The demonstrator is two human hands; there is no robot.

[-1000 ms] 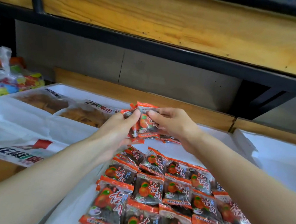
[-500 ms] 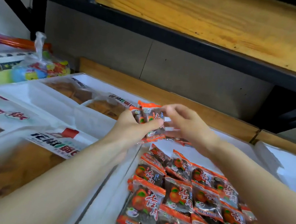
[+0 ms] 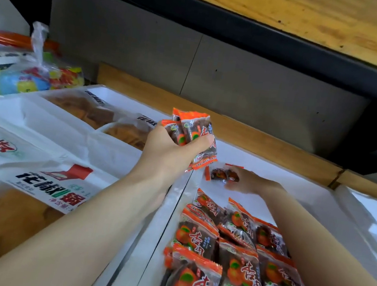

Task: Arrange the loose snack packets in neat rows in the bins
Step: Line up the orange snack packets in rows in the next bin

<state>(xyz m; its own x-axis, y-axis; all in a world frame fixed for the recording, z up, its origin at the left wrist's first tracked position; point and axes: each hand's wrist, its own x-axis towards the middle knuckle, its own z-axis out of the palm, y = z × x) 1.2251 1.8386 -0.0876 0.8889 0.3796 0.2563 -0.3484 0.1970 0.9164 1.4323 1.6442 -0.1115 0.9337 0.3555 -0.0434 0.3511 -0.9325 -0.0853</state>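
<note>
nearest, laid packets [image 3: 234, 264] overlap in rows in the white bin [image 3: 332, 209]. above its left wall the left hand [image 3: 169, 154] curls its fingers round a held bunch [image 3: 194, 129], while farther in the right hand [image 3: 251, 182] seems to pinch one of the loose packets [image 3: 219, 173]. they look light, crinkly and slippery, so they are best taken by a crimped edge.

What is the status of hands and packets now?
Left hand grips bunch of packets over bin edge. Right hand on loose packets at far end, grip blurred. Nothing blocking.
</note>
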